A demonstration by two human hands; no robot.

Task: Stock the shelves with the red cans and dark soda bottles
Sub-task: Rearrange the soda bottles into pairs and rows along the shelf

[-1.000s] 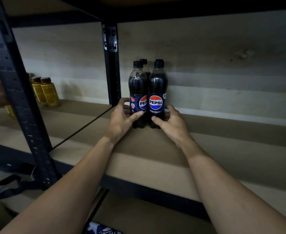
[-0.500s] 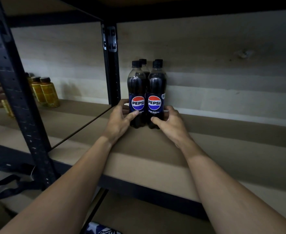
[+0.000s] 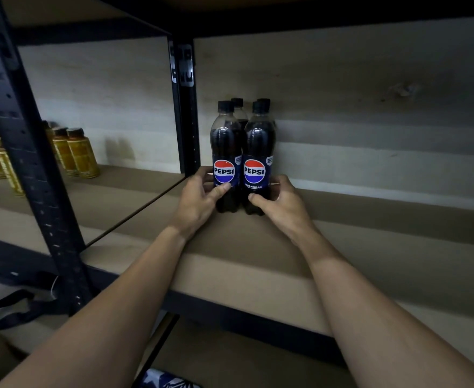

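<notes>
Several dark Pepsi soda bottles stand upright in a tight cluster at the back left of the brown shelf board (image 3: pixel 258 261), close to the wall. My left hand (image 3: pixel 199 200) grips the base of the front left bottle (image 3: pixel 225 152), thumb across its front. My right hand (image 3: pixel 280 203) grips the base of the front right bottle (image 3: pixel 259 152) the same way. Both front labels face me. Two more bottles (image 3: pixel 237 107) stand behind, mostly hidden. No red cans are in view.
A black metal upright (image 3: pixel 185 107) stands just left of the bottles, another upright (image 3: pixel 31 163) nearer me on the left. Several amber bottles (image 3: pixel 82 155) stand on the neighbouring left shelf. A lower shelf (image 3: pixel 230 359) shows below, and a dark strap (image 3: pixel 12 306) lies at lower left.
The front left bottle has turned so its label now faces me squarely. A person's hand at the far left by the amber bottles has gone from view.
</notes>
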